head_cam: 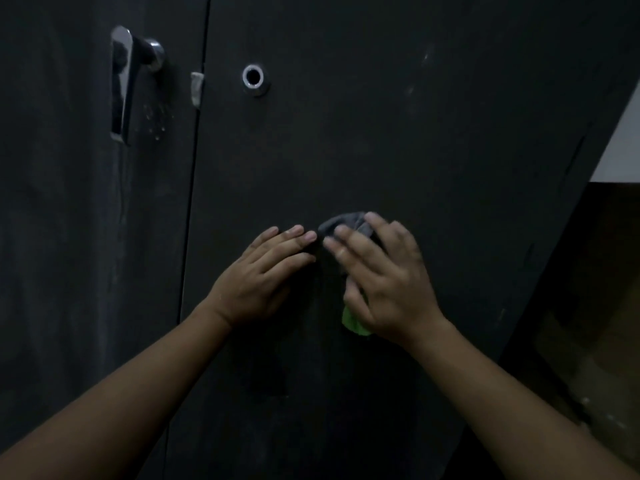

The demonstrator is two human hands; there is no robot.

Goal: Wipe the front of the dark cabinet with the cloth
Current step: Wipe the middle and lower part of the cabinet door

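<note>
The dark cabinet [398, 133] fills the view, with two door panels split by a vertical gap. My right hand [384, 282] presses a grey cloth [337, 225] flat against the right door; a green part of the cloth shows under the palm. My left hand [263, 275] lies flat on the same door just left of the cloth, fingers together and touching its edge. Most of the cloth is hidden under my right hand.
A chrome lever handle [126, 81] sits on the left door, with pale drip marks beside it. A round metal lock ring [254, 77] is on the right door above my hands. At the right edge are a pale wall [623, 147] and a dim brown surface [595, 289].
</note>
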